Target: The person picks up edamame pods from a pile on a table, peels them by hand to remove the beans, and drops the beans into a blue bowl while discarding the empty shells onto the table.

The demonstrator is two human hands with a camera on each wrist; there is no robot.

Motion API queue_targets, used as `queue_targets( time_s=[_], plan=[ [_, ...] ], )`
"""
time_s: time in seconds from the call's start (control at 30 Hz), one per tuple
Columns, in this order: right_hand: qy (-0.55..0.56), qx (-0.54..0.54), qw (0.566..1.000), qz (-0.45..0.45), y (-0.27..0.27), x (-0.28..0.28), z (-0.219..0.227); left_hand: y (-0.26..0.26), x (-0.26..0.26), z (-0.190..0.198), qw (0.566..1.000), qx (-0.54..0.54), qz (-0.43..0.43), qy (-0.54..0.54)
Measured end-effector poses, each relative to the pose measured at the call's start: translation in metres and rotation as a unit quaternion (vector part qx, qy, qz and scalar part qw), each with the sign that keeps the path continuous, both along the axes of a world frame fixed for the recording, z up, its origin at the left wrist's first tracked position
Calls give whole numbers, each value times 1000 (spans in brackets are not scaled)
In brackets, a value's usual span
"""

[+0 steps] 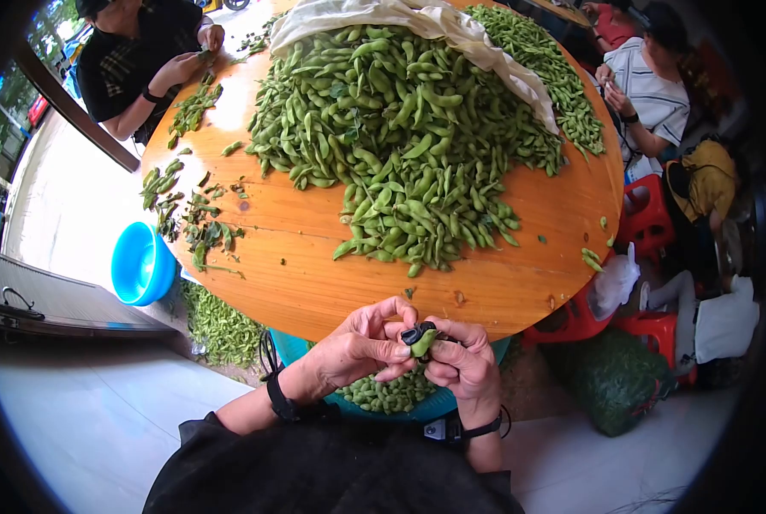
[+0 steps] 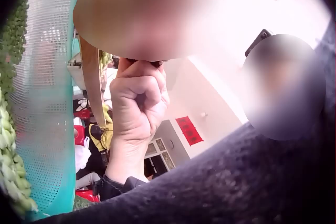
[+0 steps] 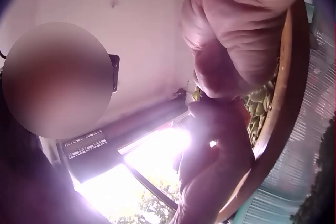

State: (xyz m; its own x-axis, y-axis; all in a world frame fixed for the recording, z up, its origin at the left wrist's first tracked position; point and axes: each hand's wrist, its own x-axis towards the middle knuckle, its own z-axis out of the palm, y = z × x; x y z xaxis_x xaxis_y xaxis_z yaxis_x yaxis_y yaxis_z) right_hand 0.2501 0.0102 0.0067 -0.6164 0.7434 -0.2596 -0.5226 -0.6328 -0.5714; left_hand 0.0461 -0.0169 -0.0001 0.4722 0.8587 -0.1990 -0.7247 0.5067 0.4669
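Both hands meet over the table's near edge in the head view. My left hand (image 1: 353,347) pinches a green edamame pod (image 1: 424,343) between thumb and fingers. On the pod's other side my right hand (image 1: 464,364) grips it with curled fingers and thumb. Something black (image 1: 412,332) sits at the fingertips beside the pod. The right wrist view has my right hand (image 3: 241,29) close up, with the left hand (image 3: 215,150) below it. A large heap of edamame pods (image 1: 400,128) covers the middle of the wooden table (image 1: 297,291).
Below my hands stands a teal basket (image 1: 293,347) with pods in it. A pale cloth sack (image 1: 434,21) lies over the heap. Leaves and scraps (image 1: 203,227) lie at the table's left. A blue basin (image 1: 143,265) and red stools (image 1: 644,214) stand around. Other people sit across the table.
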Motion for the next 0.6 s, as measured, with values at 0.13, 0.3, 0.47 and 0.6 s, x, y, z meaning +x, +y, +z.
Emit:
queue_targets(
  time_s=[0.13, 0.3, 0.47, 0.6],
  plan=[
    [-202, 138, 970, 2, 2, -2, 11, 1, 3, 7, 992, 47, -9, 115],
    [-447, 450, 772, -42, -4, -13, 32, 0, 12, 13, 888, 157, 26, 431],
    [-465, 492, 733, -69, -4, -12, 31, -2, 19, 13, 709, 369, 102, 593],
    [-475, 502, 719, -79, -5, -11, 34, -1, 12, 15, 691, 393, 76, 602]
  ],
)
